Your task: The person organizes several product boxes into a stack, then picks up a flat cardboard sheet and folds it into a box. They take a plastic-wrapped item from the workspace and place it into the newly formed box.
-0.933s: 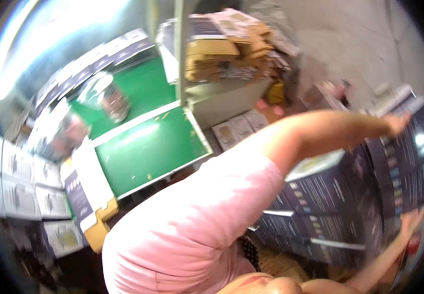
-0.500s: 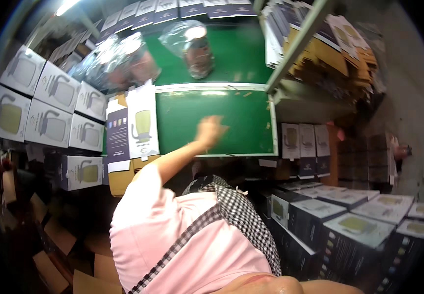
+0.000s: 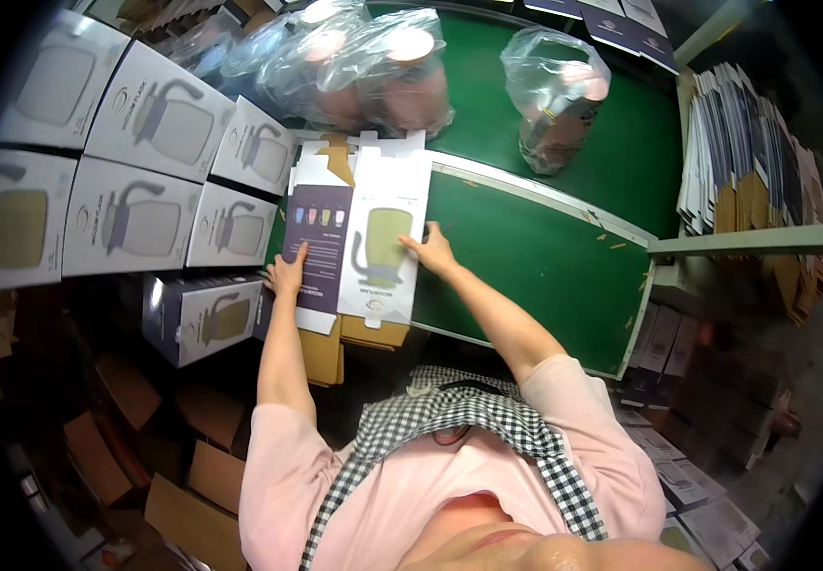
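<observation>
A flattened printed carton point(image 3: 385, 206), with a white panel showing a green jug and a dark purple panel beside it, lies at the left of the green worktop point(image 3: 526, 276). My left hand point(image 3: 287, 274) holds its left edge, thumb over the purple panel. At the right edge, my right hand point(image 3: 435, 249) grips the white panel, its thumb on the printed face and its other fingers partly hidden at the rim. Brown cardboard point(image 3: 324, 354) sticks out from beneath the carton.
Assembled jug boxes point(image 3: 159, 128) are stacked at the left, one more box point(image 3: 212, 319) below them. Bagged pink flasks point(image 3: 411, 90) and a separate bagged flask point(image 3: 564, 119) stand at the back. Flat cartons point(image 3: 730, 152) fill a rack at the right; open brown cartons point(image 3: 212, 485) sit lower left.
My view has swung left. My right hand, absent before, is now at the carton's right edge. My left hand has moved from over the green worktop to the carton's left edge.
</observation>
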A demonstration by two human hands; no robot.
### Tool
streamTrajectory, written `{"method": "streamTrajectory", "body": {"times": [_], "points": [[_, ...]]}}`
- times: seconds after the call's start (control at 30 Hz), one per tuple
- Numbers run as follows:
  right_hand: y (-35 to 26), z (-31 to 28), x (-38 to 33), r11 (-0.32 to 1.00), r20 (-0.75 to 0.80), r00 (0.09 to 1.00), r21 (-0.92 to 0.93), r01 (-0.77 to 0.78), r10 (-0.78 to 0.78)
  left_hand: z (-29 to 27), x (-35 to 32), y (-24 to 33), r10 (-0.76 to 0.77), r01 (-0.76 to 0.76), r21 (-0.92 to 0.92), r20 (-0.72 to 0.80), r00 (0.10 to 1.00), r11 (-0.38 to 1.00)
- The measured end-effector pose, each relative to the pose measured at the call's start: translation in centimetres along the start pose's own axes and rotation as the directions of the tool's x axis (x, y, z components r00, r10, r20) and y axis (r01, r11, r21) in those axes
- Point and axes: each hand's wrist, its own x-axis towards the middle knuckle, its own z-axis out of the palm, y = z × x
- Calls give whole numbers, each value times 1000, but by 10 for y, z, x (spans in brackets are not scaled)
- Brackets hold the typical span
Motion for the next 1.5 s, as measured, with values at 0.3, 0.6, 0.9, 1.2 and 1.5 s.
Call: {"method": "streamTrajectory", "body": {"times": [0.3, 0.6, 0.9, 1.2, 1.5], "points": [[-12, 6, -14, 808, 231, 965, 543, -231, 121, 4, -6, 14, 211, -211, -182, -20, 977, 960], [5, -104, -166, 847, -204, 936, 402, 349, -288, 22, -83, 0, 514, -452, -413, 45, 857, 791], [58, -348, -248, 917, -446, 866, 200, 344, -228, 44, -301, 207, 698, -319, -777, 206, 685, 542], [192, -400, -226, 828, -689, 711, -315, -465, 138, 188, -396, 309, 728, -432, -609, 402, 555, 665], [156, -352, -200, 761, -675, 724, -394, -515, 140, 101, -222, 276, 762, -724, -256, 328, 558, 640]]}}
